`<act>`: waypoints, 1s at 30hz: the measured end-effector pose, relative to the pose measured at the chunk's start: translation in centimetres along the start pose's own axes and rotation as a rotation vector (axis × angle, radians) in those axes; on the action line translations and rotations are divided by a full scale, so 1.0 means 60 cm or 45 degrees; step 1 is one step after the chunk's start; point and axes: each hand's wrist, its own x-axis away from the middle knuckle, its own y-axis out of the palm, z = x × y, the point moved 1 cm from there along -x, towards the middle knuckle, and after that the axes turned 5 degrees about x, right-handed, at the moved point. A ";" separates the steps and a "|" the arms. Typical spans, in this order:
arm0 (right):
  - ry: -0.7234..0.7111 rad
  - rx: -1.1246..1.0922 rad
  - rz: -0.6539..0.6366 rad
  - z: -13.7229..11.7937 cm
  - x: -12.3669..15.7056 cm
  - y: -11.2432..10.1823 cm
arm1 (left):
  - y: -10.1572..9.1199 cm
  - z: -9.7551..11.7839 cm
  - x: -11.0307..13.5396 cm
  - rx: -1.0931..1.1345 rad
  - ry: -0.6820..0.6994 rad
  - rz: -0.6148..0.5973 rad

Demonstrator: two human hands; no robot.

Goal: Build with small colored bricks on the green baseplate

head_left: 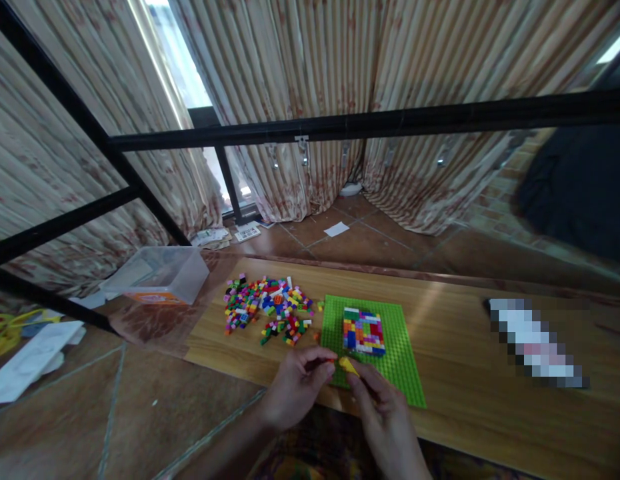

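Note:
Over the near left edge of a green baseplate [395,333], my left hand [297,383] pinches a small red-orange brick [331,361] between thumb and fingertips. Just to its right, my right hand [377,393] is closed on a yellow brick [349,365]. The two bricks face each other with a narrow gap between them. Beyond my hands, a block of many-coloured bricks [364,331] stands on the baseplate. Left of the plate lies a spread pile of loose bricks [270,303] in mixed colours; a few stray ones sit by the plate's left edge.
The wooden tabletop [450,360] carries the plate and pile. A clear plastic box [187,277] with an orange label stands at its left end. A blurred-out pale object [535,343] lies on the right. Black metal bars [310,129] cross in front of the curtains.

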 end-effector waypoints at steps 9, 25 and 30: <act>0.269 0.066 0.281 0.059 -0.027 -0.079 | -0.072 0.005 -0.049 -1.059 0.292 0.174; 0.218 0.458 0.385 0.046 -0.108 -0.082 | -0.097 -0.007 -0.097 -1.310 0.337 0.333; 0.313 0.327 0.295 0.036 -0.143 -0.059 | -0.032 0.004 -0.117 -0.943 0.497 0.130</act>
